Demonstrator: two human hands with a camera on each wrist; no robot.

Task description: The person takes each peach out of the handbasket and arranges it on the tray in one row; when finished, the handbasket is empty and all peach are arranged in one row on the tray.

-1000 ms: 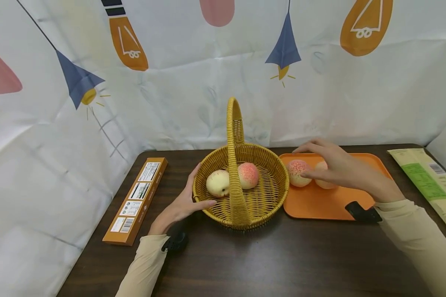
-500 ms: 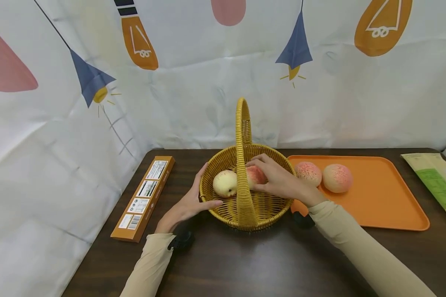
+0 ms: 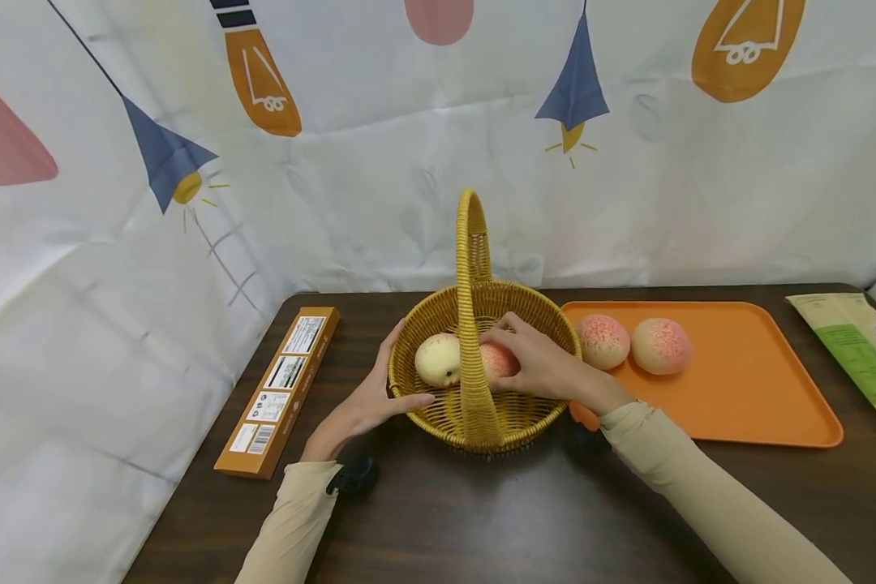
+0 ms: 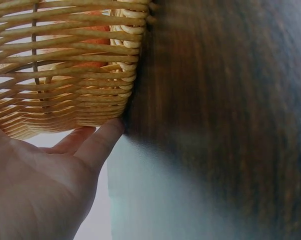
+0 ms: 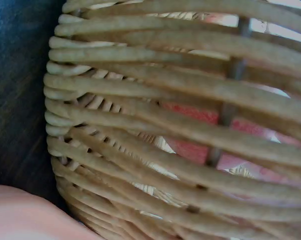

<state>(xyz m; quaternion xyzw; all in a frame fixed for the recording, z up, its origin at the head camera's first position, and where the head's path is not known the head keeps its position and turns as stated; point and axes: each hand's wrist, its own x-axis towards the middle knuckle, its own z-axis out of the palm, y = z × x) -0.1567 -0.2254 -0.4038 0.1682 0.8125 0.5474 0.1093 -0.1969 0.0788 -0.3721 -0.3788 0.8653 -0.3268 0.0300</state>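
In the head view a yellow woven basket [image 3: 514,422] with a tall arched handle [image 3: 467,243] stands mid-table. My left hand [image 3: 358,405] holds its left side, thumb across the rim and fingers along the outer wall. Those fingers [image 4: 98,145] meet the weave low down in the left wrist view. Reaching in over the right rim, my right hand [image 3: 536,361] grips a pink-red peach [image 3: 498,362], thumb in front and fingers over its far side. Beside it in the basket lies a pale peach [image 3: 436,359]. Through the weave, red peach skin [image 5: 190,130] shows in the right wrist view.
An orange tray [image 3: 759,389] to the right of the basket bears two peaches [image 3: 660,346], close together at its left end. A long orange box [image 3: 277,393] lies at the left, a pale green-labelled packet [image 3: 847,349] at the far right. A printed cloth [image 3: 409,162] hangs behind.
My right hand has moved left from over the tray into the basket, and its fingers have closed further on the pink-red peach. The left hand stays at the basket. The view has shifted slightly.
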